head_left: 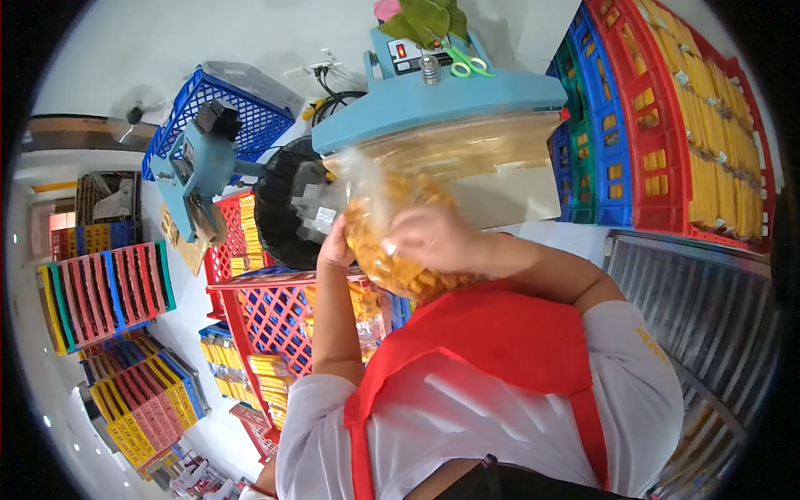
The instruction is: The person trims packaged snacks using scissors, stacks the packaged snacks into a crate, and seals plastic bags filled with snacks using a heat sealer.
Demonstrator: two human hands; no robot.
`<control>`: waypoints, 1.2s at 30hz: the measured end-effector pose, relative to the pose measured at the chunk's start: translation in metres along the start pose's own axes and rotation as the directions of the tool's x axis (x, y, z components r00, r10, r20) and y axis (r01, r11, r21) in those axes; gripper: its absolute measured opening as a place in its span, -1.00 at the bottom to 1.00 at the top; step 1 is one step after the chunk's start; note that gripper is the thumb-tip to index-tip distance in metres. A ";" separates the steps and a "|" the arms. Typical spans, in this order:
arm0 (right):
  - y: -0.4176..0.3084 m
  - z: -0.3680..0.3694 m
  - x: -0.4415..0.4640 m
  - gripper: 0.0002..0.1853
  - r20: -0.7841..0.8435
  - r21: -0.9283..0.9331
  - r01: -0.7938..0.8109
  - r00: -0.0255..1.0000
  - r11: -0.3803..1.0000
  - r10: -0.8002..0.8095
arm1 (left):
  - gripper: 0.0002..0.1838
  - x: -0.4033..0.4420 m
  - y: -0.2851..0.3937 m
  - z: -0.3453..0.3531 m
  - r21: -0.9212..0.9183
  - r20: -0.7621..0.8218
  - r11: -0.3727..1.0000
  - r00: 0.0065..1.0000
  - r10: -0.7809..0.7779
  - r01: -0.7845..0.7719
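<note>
A clear plastic bag (371, 258) full of orange-yellow snack pieces is held up in front of the red apron. My left hand (336, 243) is closed on the bag's left side. Across the front of the bag is my right hand (433, 237), slightly blurred, its fingers pinched together around a small whitish thing too unclear to name. Just beyond the bag stands a blue sealing machine (442, 104) with a pale work surface (508, 196). The bag's upper part is empty, blurred film reaching toward the machine.
Green-handled scissors (468, 62) and a metal weight (429, 69) lie on the machine. A black-lined bin (271, 208) is to its left, near a second blue machine (200, 162). Stacked crates (658, 158) of packets rise at the right; a red crate (271, 325) is at lower left.
</note>
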State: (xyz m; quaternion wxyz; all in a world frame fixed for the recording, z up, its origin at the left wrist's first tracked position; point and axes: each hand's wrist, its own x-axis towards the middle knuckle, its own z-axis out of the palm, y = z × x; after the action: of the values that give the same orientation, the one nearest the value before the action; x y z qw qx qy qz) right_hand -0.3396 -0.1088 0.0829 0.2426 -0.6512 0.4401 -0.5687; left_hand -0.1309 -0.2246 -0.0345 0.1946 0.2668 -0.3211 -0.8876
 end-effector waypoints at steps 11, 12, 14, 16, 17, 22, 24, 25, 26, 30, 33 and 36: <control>-0.003 -0.067 0.064 -0.91 -0.115 0.595 -0.325 0.871 0.735 0.478 | -0.85 -0.020 0.014 0.073 0.078 -0.511 0.975 0.831 0.218 -0.208; 0.007 -0.081 0.061 -0.90 -0.191 0.630 -0.285 0.845 0.723 0.499 | -0.85 -0.016 0.013 0.076 0.072 -0.517 0.971 0.824 0.233 -0.230; 0.017 -0.107 0.057 -0.89 -0.277 0.677 -0.218 0.810 0.703 0.517 | -0.85 -0.006 0.019 0.081 0.235 -0.422 0.866 0.757 0.499 -0.441; 0.023 -0.125 0.048 -0.89 -0.284 0.695 -0.206 0.801 0.689 0.526 | -0.84 -0.006 0.022 0.090 0.247 -0.391 0.868 0.775 0.496 -0.431; 0.026 -0.132 0.044 -0.89 -0.332 0.714 -0.178 0.766 0.678 0.550 | -0.87 -0.002 0.024 0.089 0.238 -0.338 0.881 0.816 0.470 -0.409; 0.027 -0.144 0.031 -0.92 -0.393 0.715 -0.149 0.722 0.683 0.569 | -0.88 0.012 0.034 0.096 0.243 -0.230 0.871 0.846 0.480 -0.428; 0.026 -0.145 0.027 -0.92 -0.378 0.708 -0.149 0.746 0.690 0.549 | -0.86 0.017 0.045 0.119 0.238 -0.264 0.846 0.807 0.529 -0.477; 0.025 -0.146 0.026 -0.91 -0.355 0.702 -0.156 0.769 0.695 0.532 | -0.85 0.018 0.051 0.127 0.227 -0.292 0.839 0.787 0.543 -0.495; 0.022 -0.146 0.025 -0.91 -0.358 0.702 -0.151 0.770 0.696 0.528 | -0.85 0.020 0.056 0.130 0.217 -0.320 0.830 0.766 0.558 -0.514; 0.022 -0.148 0.025 -0.93 -0.404 0.688 -0.121 0.756 0.716 0.516 | -0.76 0.034 0.064 0.118 0.279 -0.296 0.774 0.715 0.633 -0.569; 0.027 -0.151 0.025 -0.93 -0.415 0.677 -0.114 0.756 0.727 0.506 | -0.72 0.029 0.069 0.122 0.231 -0.226 0.793 0.761 0.608 -0.564; 0.028 -0.149 0.025 -0.93 -0.388 0.696 -0.129 0.761 0.707 0.520 | -0.67 0.024 0.065 0.115 -0.050 -0.103 0.834 0.833 0.544 -0.550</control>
State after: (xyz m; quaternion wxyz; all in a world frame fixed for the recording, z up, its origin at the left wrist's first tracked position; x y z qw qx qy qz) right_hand -0.4914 -0.1165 0.1083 0.4078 -0.2417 0.3865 -0.7912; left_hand -0.2071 -0.2304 0.0755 0.4639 0.1936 -0.3408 -0.7945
